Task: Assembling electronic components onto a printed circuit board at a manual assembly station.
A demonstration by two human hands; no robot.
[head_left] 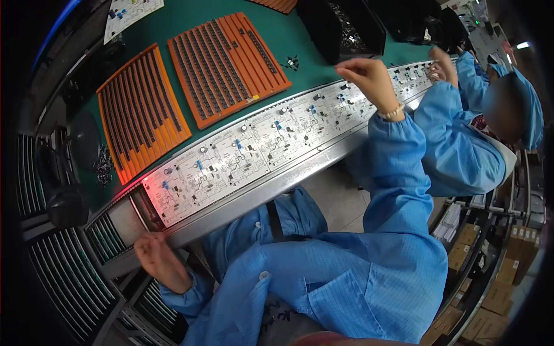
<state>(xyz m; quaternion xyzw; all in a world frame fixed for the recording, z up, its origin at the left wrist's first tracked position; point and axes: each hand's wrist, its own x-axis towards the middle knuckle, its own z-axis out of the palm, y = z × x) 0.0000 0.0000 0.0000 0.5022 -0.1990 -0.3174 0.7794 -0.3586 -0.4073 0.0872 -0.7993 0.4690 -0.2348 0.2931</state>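
My right hand (369,81), with a beaded bracelet on the wrist, is raised over the far side of the conveyor rail. Its fingertips are drawn together in a pinch; whatever they hold, if anything, is too small to make out. Below it runs a row of white circuit boards (225,165) carrying small capacitors and blue parts. By the rail's left end, close to its near edge, is my left hand (157,259). Motion smears its bent fingers, and I see nothing plainly held there. Red light falls on the leftmost board.
Two orange trays (271,86) with rows of dark components rest on the green table (311,78). A black bin (369,40) of small parts stands behind my right hand. To the right, a co-worker in blue (461,138) sits at the rail. Racks of boards (69,282) stand lower left.
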